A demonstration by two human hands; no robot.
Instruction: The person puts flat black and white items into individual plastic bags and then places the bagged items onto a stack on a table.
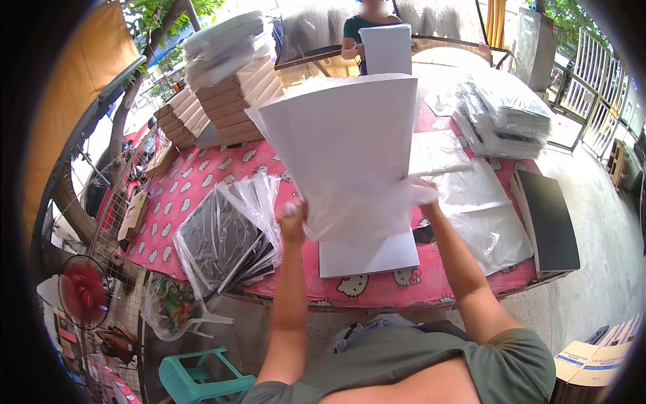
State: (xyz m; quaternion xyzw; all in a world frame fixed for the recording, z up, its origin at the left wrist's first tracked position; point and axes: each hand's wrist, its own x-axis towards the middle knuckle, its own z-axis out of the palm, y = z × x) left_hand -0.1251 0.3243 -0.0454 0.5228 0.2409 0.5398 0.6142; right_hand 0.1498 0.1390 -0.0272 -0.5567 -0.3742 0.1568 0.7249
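Upright in front of me stands a large white sheet or thin panel (350, 135), with a clear plastic bag (360, 205) around its lower part. At the bag's left edge my left hand (293, 221) is closed on the plastic. On the other side my right hand (426, 196) grips a bunched corner of it, a little blurred. Whether the panel is one sheet or several, I cannot tell. Below it a white stack (369, 257) lies flat at the table's near edge, partly hidden by the bag.
Bagged dark panels (219, 236) lie left on the pink patterned table cover (161, 232). Clear bags (478, 215) and a black board (548, 222) are right; wrapped stacks (501, 111) and brown cartons (239, 101) stand farther back. Another person (353, 30) holds a white panel. A green stool (202, 374) is near.
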